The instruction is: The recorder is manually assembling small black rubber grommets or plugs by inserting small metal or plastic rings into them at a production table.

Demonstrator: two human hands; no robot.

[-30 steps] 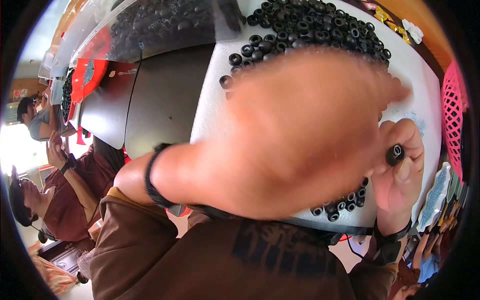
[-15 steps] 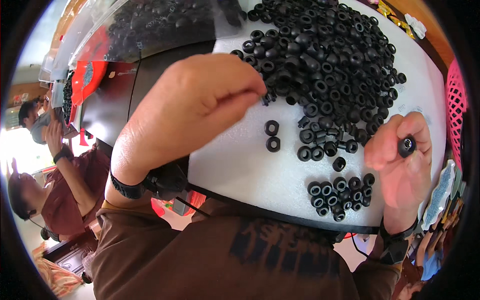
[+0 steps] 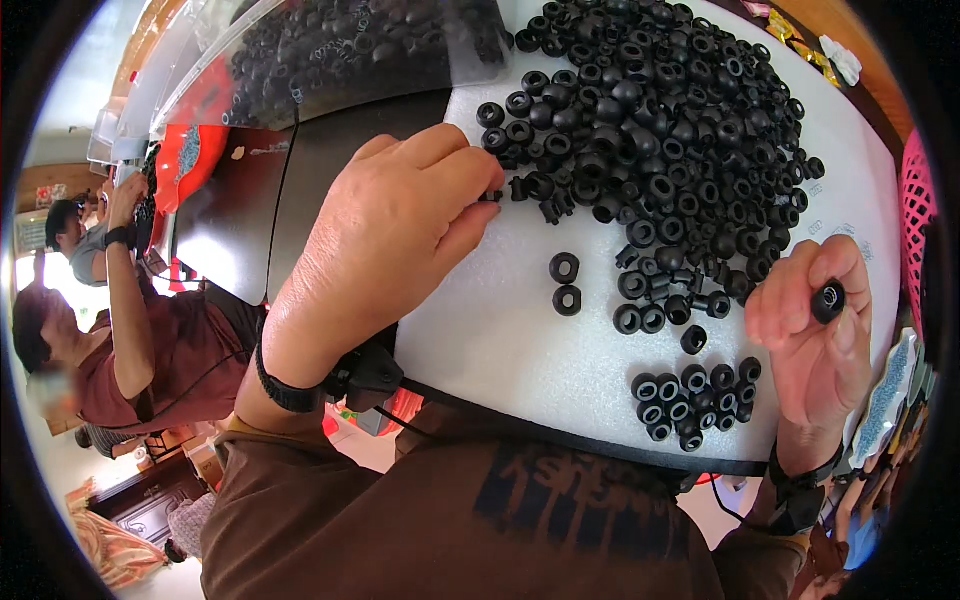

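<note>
My right hand (image 3: 812,325) is closed, palm side up, with a hollow black ball-shaped part (image 3: 828,300) pinched between thumb and fingers; a metal spring shows in its opening. Over the left edge of the white foam sheet (image 3: 480,350), my left hand (image 3: 410,205) pinches a small black plastic piece (image 3: 490,197), mostly hidden by the fingertips. Beside that hand lies a large pile of black hollow parts (image 3: 660,150). Two of them, a pair of black rings (image 3: 566,299), sit apart in the middle. Nearer me stands a cluster of several black parts (image 3: 677,409), openings up.
A clear plastic bin (image 3: 380,70) full of black parts stands at the far left, near a red tray (image 3: 200,165). On the right are a pink mesh basket (image 3: 918,220) and a white tray of small springs (image 3: 882,400). Co-workers (image 3: 150,345) sit at left.
My left hand has drawn back left from the pile's edge, and the small black piece now shows at its fingertips. The right hand still holds the ball-shaped part.
</note>
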